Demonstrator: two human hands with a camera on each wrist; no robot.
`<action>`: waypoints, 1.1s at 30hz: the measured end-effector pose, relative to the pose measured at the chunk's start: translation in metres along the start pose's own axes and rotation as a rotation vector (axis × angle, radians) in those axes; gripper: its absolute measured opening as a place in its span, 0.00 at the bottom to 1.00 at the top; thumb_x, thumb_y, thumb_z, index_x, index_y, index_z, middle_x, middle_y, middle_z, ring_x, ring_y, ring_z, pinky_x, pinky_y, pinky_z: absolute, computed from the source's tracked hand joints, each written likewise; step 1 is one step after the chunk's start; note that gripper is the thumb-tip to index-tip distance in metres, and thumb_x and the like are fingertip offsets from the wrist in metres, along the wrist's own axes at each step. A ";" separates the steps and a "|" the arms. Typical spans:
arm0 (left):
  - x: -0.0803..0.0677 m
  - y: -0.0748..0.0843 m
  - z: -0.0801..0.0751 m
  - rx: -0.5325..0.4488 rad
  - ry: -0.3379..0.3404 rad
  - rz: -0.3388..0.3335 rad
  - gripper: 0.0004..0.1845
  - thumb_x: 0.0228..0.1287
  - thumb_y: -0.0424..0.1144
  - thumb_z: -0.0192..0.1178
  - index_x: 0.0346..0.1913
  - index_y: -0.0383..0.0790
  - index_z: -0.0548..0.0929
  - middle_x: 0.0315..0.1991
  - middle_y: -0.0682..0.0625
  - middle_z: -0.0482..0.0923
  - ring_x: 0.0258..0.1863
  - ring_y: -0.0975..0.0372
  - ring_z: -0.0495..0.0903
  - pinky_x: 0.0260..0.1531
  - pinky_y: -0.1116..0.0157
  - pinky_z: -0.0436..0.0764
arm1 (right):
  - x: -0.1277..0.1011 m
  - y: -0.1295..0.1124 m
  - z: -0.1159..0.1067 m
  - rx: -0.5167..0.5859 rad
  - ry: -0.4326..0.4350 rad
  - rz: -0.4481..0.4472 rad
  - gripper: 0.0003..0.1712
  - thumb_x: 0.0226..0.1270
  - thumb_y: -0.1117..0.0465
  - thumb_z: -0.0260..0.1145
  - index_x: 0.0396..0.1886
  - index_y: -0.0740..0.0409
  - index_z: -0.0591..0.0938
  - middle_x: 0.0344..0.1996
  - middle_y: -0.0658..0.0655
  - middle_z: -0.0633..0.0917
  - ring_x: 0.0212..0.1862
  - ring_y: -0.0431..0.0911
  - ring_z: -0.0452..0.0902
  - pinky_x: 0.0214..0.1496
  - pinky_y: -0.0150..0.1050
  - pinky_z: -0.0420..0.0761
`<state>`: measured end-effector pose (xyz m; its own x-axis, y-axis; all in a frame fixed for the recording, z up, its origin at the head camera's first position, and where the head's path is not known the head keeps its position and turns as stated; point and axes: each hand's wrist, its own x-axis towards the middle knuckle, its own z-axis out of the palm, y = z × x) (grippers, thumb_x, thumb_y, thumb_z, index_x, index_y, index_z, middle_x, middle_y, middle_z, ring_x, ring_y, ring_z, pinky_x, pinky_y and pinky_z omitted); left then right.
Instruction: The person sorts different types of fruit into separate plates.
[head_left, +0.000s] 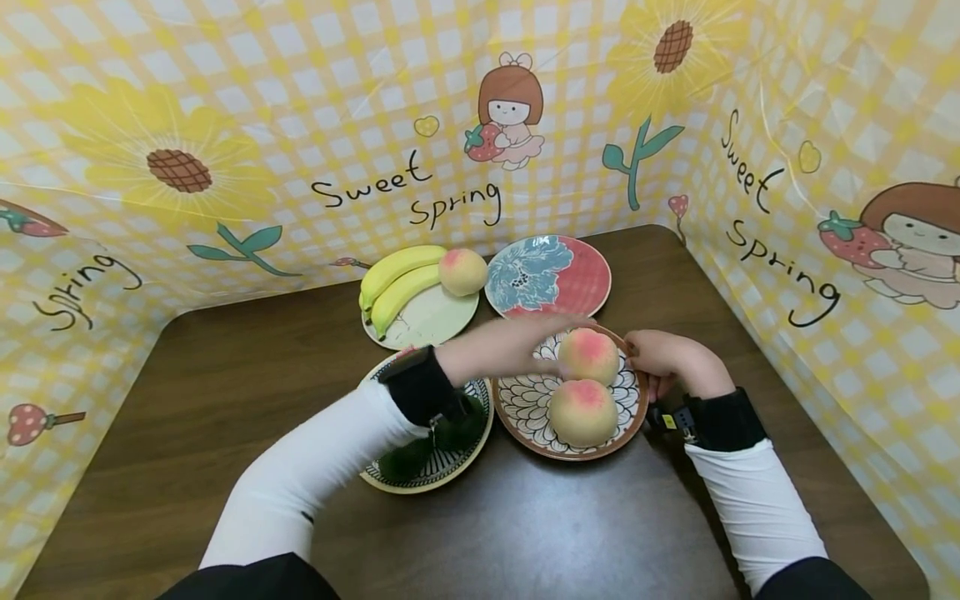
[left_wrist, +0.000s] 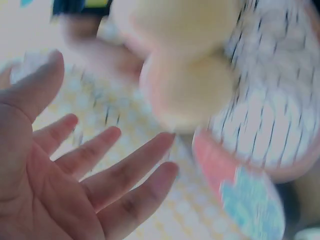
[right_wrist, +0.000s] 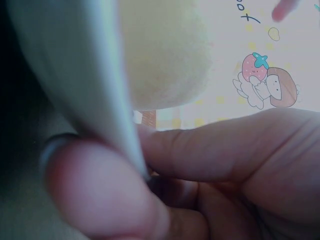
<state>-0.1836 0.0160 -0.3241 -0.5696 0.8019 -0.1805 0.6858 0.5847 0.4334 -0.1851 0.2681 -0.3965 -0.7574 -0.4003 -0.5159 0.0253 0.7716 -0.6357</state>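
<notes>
The right hand (head_left: 663,357) pinches the rim of the petal-pattern plate (head_left: 525,408), thumb on top and the other fingers (right_wrist: 220,150) curled under the edge. Two peaches sit on this plate: the near peach (head_left: 582,411) and the far peach (head_left: 589,356), which touch each other. The plate rests on the brown tabletop (head_left: 525,533), just beside a striped plate (head_left: 450,475) with dark green things on it.

The left hand (head_left: 517,343) reaches across over the far side of the plate, its fingers (left_wrist: 125,170) straight and spread, holding nothing. It is very close to the far peach, but I cannot tell if it touches it.

The peaches are round, so they could roll. If the plate tips while it is pinched at one edge only, a peach might slide off onto the tabletop. The left sleeve hangs over the striped plate and could bump it.

The peaches look soft yellow with a pink blush on top.

Farther back are a red and blue flower plate (head_left: 581,279) and a pale plate (head_left: 435,321) with two bananas (head_left: 397,279) and another peach (head_left: 462,271).
</notes>
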 end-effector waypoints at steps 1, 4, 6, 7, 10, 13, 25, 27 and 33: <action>-0.001 -0.005 -0.009 -0.008 0.044 -0.022 0.37 0.72 0.45 0.64 0.79 0.42 0.63 0.77 0.45 0.68 0.75 0.53 0.70 0.76 0.57 0.67 | 0.000 0.000 0.000 -0.004 0.001 0.000 0.14 0.81 0.68 0.47 0.56 0.76 0.67 0.19 0.60 0.84 0.16 0.38 0.79 0.22 0.35 0.83; -0.006 -0.023 -0.039 -0.067 0.188 -0.127 0.35 0.74 0.44 0.62 0.79 0.43 0.63 0.75 0.42 0.69 0.69 0.48 0.75 0.69 0.52 0.75 | -0.001 0.000 -0.001 -0.007 0.005 0.002 0.14 0.81 0.68 0.48 0.56 0.76 0.67 0.20 0.61 0.84 0.16 0.39 0.80 0.22 0.35 0.83; -0.008 -0.039 -0.060 -0.154 0.291 -0.172 0.36 0.73 0.43 0.63 0.79 0.44 0.63 0.76 0.42 0.67 0.70 0.46 0.73 0.68 0.49 0.76 | -0.002 0.001 -0.002 0.003 0.007 0.007 0.14 0.81 0.68 0.47 0.56 0.76 0.67 0.20 0.60 0.83 0.16 0.39 0.80 0.22 0.35 0.83; -0.009 -0.047 -0.071 -0.194 0.335 -0.201 0.36 0.73 0.43 0.63 0.79 0.45 0.61 0.77 0.42 0.64 0.71 0.45 0.72 0.68 0.48 0.75 | -0.002 0.001 -0.002 0.007 0.010 0.009 0.13 0.81 0.68 0.47 0.56 0.76 0.67 0.20 0.60 0.83 0.16 0.39 0.80 0.22 0.35 0.83; -0.011 -0.071 -0.096 -0.272 0.432 -0.279 0.37 0.74 0.43 0.61 0.80 0.45 0.59 0.80 0.40 0.59 0.75 0.42 0.66 0.73 0.45 0.69 | -0.003 0.002 -0.003 0.027 0.013 0.010 0.13 0.81 0.68 0.46 0.56 0.75 0.67 0.20 0.60 0.83 0.17 0.39 0.80 0.23 0.35 0.83; -0.010 -0.098 -0.107 -0.286 0.456 -0.352 0.39 0.74 0.43 0.60 0.81 0.41 0.55 0.82 0.40 0.54 0.79 0.42 0.59 0.78 0.47 0.62 | -0.003 0.003 -0.002 0.032 0.013 0.010 0.15 0.81 0.68 0.46 0.58 0.75 0.67 0.22 0.59 0.83 0.17 0.39 0.80 0.23 0.35 0.83; 0.022 -0.176 -0.060 -0.245 0.315 -0.619 0.39 0.78 0.49 0.51 0.81 0.31 0.51 0.80 0.31 0.55 0.79 0.41 0.58 0.79 0.48 0.60 | 0.005 0.006 0.002 0.014 0.019 0.010 0.16 0.81 0.67 0.47 0.60 0.74 0.68 0.21 0.60 0.84 0.16 0.39 0.80 0.23 0.36 0.84; 0.027 -0.183 -0.053 -0.232 0.292 -0.625 0.39 0.78 0.49 0.51 0.81 0.31 0.52 0.80 0.31 0.56 0.78 0.41 0.60 0.79 0.49 0.61 | 0.006 0.006 0.002 0.013 0.023 0.012 0.16 0.81 0.67 0.47 0.60 0.73 0.68 0.22 0.61 0.84 0.16 0.39 0.79 0.23 0.36 0.83; 0.043 -0.191 -0.041 -0.166 0.262 -0.585 0.41 0.72 0.48 0.59 0.78 0.28 0.59 0.75 0.30 0.64 0.75 0.41 0.65 0.76 0.49 0.64 | 0.004 0.008 -0.001 0.007 0.033 0.024 0.15 0.81 0.67 0.48 0.59 0.72 0.69 0.25 0.62 0.84 0.16 0.39 0.79 0.22 0.35 0.83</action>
<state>-0.3575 -0.0665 -0.3784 -0.9327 0.2888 -0.2158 0.1627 0.8713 0.4630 -0.1889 0.2731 -0.4031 -0.7776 -0.3651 -0.5118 0.0482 0.7771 -0.6275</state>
